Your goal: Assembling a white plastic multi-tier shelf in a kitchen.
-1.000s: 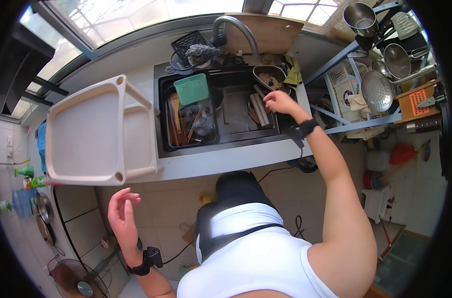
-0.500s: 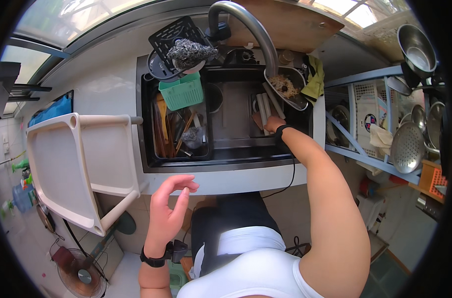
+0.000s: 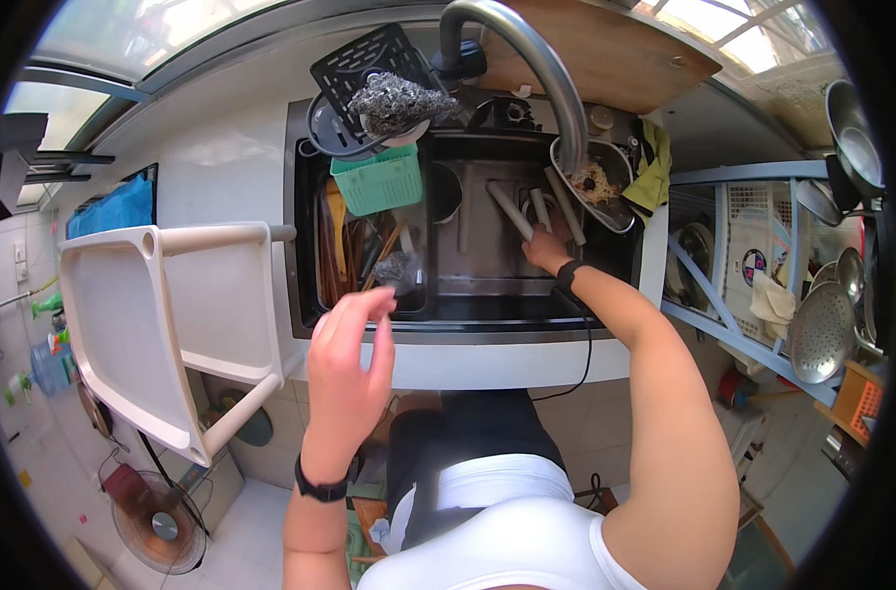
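My right hand [image 3: 546,252] is down in the dark sink [image 3: 448,283], its fingers closed on the lower end of a light grey tube [image 3: 508,208], which slants up to the left. Two more such tubes lie to the right of it: a shorter-looking one [image 3: 538,208] and a longer tube [image 3: 565,205] leaning toward the strainer tray. Part of a round pale rim shows behind my hand. In front of the sink's left side, my left hand [image 3: 355,344] is raised in the air, with fingers bent, thumb apart and nothing in it.
A curved faucet [image 3: 551,69] arches over the sink. At its right stands a strainer tray [image 3: 620,211] with food scraps; a yellow-green cloth [image 3: 650,167] hangs beside it. A mint basket [image 3: 377,182] sits above a utensil bin at left. A white rack [image 3: 123,324] stands left.
My right hand has taken hold of one tube and tilted it away from the others, to the left. My left hand has risen toward the sink. The view has shifted slightly.
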Tool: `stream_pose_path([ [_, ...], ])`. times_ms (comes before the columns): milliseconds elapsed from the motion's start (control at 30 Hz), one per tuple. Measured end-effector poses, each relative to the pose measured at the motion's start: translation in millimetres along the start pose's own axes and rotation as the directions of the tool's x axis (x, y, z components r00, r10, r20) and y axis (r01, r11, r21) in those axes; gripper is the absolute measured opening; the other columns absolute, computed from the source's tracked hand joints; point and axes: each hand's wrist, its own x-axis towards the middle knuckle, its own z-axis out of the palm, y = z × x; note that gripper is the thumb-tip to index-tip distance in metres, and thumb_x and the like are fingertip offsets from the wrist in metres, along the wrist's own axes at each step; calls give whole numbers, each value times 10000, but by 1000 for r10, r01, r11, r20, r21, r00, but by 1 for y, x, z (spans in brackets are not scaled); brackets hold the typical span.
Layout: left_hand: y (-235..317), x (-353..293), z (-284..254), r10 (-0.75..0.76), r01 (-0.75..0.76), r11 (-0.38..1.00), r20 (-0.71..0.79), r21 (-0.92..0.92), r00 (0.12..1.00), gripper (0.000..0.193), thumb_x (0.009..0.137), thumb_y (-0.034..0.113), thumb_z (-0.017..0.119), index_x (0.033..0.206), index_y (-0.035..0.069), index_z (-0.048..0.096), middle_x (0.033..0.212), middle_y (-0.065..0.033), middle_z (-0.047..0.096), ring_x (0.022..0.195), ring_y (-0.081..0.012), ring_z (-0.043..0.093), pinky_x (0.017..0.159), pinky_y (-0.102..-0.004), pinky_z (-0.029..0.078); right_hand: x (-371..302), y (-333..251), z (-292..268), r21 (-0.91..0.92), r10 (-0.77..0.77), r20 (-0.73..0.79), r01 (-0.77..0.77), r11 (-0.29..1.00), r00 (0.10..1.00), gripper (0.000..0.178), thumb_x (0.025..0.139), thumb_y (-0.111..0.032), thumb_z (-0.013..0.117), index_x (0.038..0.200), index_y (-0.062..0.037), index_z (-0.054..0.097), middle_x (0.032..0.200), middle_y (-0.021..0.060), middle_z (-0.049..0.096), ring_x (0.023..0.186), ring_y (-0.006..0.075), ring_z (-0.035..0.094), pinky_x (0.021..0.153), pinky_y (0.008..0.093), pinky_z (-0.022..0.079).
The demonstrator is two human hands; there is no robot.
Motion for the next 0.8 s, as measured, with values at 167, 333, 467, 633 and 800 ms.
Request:
stream_pose_path([
  [167,-30,52,59,62,-37,963,85,-267,995,466,905,-40,548,1364,5,477,1260,-133,575,821,-148,614,775,-273,504,-52,-25,-47,160,-174,-209,209,965,962,372,934,-304,566,1091,31,527,892,286,661,856,479,630,741,547,503],
  [333,-53,125,129,156,-109,946,134,-304,979,682,896,-4,585,1496,8,262,1459,-180,398,804,-161,622,769,-291,520,-142,-56,-103,253,-174,-418,298,920,892,413,948,-259,547,1309,-80,459,910,274,658,838,476,622,708,548,487],
  [467,-75,180,166,313,-302,923,7,-237,950,759,845,26,591,1499,-28,209,1553,-258,238,1351,-388,412,929,-359,498,-175,-70,-111,278,-205,-440,350,895,874,480,944,-253,547,1405,-181,436,948,246,668,851,458,629,725,524,498],
  [633,-79,197,176,243,-233,956,33,-181,969,711,835,62,593,1473,19,282,1474,-221,358,1085,-383,590,876,-385,505,-194,-85,-117,330,-193,-488,385,862,851,458,959,-252,530,1404,-162,466,1008,234,657,886,438,621,756,489,499],
  [800,-77,188,184,243,-235,967,77,-103,967,671,859,31,577,1463,-13,288,1482,-213,352,1019,-305,604,848,-350,512,-188,-84,-122,361,-169,-478,369,857,862,448,964,-248,527,1396,-141,478,1015,231,658,901,433,621,762,483,497],
])
